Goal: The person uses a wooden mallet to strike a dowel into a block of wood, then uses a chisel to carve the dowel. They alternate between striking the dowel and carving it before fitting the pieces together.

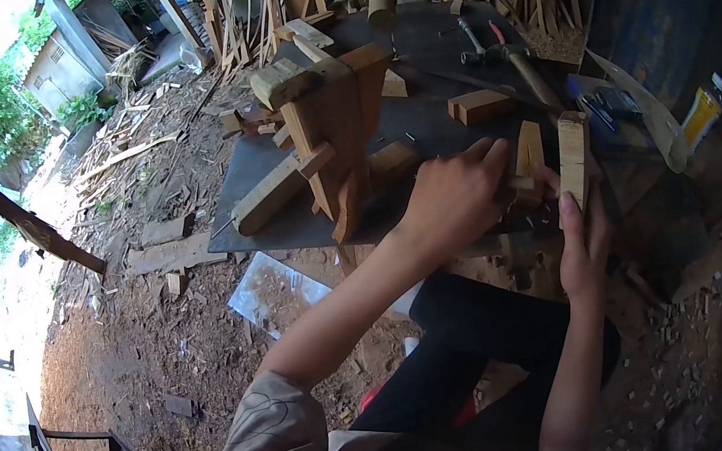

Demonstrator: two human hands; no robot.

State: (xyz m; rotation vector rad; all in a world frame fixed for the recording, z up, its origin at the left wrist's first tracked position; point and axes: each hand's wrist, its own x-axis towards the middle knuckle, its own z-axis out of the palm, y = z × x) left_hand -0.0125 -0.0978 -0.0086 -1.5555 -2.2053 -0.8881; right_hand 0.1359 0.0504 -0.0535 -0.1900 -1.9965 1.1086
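Note:
My right hand (585, 237) is wrapped around the lower part of an upright, pale wooden block (574, 156), its thumb lying along the near face. Close beside it, my left hand (460, 196) is closed with the knuckles up. A short wooden piece (525, 190) shows between the two hands, at the left fist's fingers. Whether it is joined to the upright block cannot be made out. The left fingertips are hidden. Behind the hands stands a tapered wooden piece (529, 147). To the left, a large jointed wooden assembly (340, 120) rises from the dark tabletop (433, 115).
A hammer (531, 76) and a metal clamp-like tool (471, 40) lie at the table's far right. Wooden blocks (481, 105) are scattered about. A yellow-labelled bottle (704, 114) is at the right. Wood strips (237, 9) lean behind; shavings cover the ground (130, 375).

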